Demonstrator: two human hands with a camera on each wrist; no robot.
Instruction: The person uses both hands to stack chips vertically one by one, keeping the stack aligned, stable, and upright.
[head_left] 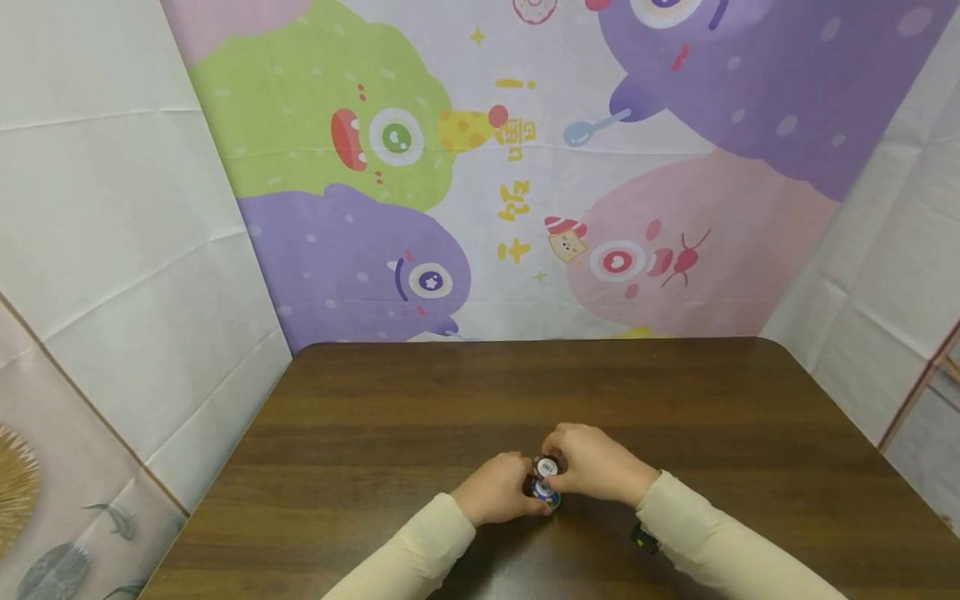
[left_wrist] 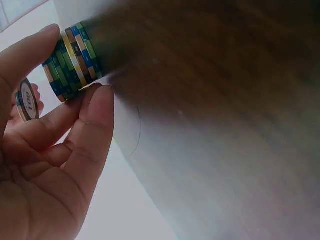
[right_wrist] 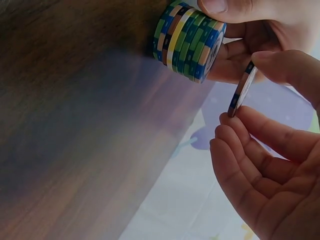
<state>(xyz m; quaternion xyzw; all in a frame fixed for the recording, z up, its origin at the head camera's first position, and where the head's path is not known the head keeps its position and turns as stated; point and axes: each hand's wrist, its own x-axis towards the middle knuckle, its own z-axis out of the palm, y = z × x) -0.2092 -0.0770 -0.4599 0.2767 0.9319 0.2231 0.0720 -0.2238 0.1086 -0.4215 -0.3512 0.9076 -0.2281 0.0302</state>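
Observation:
A short stack of poker chips [right_wrist: 185,45] in green, blue and brown, with one yellow-and-white band, stands on the table by the person's front. My left hand [head_left: 498,490] grips it from the left, thumb on one side and fingers on the other, as the left wrist view shows. My right hand [head_left: 596,465] pinches a single poker chip [right_wrist: 242,90] by its edge between thumb and fingertips. This chip has a white centre printed "100" and is just above the stack, on its far side in the head view. Clear air shows between chip and stack in the right wrist view.
The brown wooden table [head_left: 420,392] has rounded far corners. Behind it hangs a cartoon-printed cloth [head_left: 525,292], and white cloth walls [head_left: 135,208] flank both sides. A dark strapped device [head_left: 643,537] sits under the right wrist.

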